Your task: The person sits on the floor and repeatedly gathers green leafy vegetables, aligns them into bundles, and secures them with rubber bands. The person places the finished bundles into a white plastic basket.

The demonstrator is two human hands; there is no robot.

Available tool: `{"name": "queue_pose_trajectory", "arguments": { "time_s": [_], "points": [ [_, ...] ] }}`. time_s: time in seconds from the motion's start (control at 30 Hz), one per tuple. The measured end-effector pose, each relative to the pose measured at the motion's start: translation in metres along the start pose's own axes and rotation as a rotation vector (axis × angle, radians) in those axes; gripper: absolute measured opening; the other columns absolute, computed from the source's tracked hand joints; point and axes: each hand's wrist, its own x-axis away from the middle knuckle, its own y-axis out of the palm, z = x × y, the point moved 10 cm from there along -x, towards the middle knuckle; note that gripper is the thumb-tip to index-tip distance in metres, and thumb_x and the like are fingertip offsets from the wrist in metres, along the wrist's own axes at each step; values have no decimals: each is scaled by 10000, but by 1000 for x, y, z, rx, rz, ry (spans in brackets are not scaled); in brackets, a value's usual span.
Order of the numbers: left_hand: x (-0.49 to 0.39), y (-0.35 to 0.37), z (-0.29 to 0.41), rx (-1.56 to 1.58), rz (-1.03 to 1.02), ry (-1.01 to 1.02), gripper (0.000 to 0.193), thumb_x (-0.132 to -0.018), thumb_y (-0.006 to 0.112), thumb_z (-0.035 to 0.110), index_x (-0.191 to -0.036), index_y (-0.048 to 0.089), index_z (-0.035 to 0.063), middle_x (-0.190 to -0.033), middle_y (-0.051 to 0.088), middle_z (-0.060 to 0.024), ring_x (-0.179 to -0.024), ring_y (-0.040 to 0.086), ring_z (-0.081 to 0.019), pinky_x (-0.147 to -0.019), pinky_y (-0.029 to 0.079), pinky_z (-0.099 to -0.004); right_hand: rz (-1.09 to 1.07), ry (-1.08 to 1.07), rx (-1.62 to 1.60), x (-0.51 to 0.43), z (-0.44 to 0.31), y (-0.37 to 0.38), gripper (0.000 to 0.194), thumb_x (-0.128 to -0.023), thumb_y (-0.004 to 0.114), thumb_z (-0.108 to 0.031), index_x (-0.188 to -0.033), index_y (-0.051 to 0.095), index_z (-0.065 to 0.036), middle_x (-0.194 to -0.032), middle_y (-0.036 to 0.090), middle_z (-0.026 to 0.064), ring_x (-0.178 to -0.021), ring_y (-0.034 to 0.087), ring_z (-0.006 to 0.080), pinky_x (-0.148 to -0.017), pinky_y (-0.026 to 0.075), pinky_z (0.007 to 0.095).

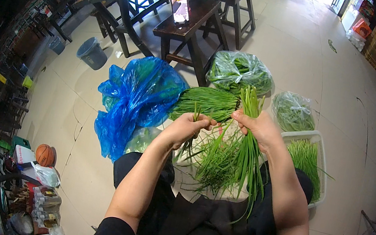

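My right hand (261, 129) grips a thick bunch of garlic chives (249, 153), pale stem ends up and long green leaves hanging toward my lap. In my left hand (190, 127) are a few thin strands (188, 147), pinched between thumb and fingers. Between my knees lies a loose heap of green scraps (219, 165) on the floor. Just beyond my hands rests a larger pile of chives (209, 100), laid side by side. To the right, beside my knee, a white plastic basket (322, 190) contains more chives (305, 158), standing in an even layer.
A blue plastic bag (137, 91) bulges at the left of the pile. Two clear bags of green vegetables, one large (241, 72) and one small (294, 112), sit beyond. A wooden stool (188, 25) carries a propped phone (180, 8). A grey bin (92, 52) stands farther left.
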Motion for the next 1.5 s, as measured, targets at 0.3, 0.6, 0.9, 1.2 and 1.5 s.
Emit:
{"name": "queue_pose_trajectory", "arguments": {
  "time_s": [0.3,0.6,0.9,1.2,1.5],
  "points": [
    [0,30,20,-59,-3,181,225,-769,772,181,-868,608,63,-750,569,56,-655,482,-26,-550,339,-172,-57,0,106,2,-5,22,161,-823,680,-118,-887,606,10,-699,600,48,-526,504,86,-466,418,240],
    [-12,4,7,93,75,25,188,-798,740,221,-725,590,133,-592,444,105,-469,336,-21,-435,224,-202,-67,23,157,0,3,19,207,-775,720,-119,-905,586,-29,-709,588,10,-534,485,74,-474,391,231],
    [-13,13,8,133,6,76,175,-798,746,196,-719,614,111,-629,543,73,-473,389,-13,-430,245,-181,-129,92,115,2,20,40,185,-736,746,-111,-850,617,-45,-690,563,-9,-572,482,77,-515,383,243],
    [-1,-31,20,254,308,91,175,-768,760,139,-878,677,32,-638,557,49,-473,372,-31,-448,265,-209,-214,106,62,5,30,48,175,-748,737,-74,-824,581,-48,-673,562,9,-528,456,69,-487,349,225],
    [0,-20,4,355,85,-53,438,-951,516,338,-1246,508,15,-881,543,-5,-625,404,-81,-575,383,-237,-226,155,-156,8,29,49,200,-816,674,-164,-946,591,-36,-822,626,50,-582,477,85,-526,386,227]
  ]
}}
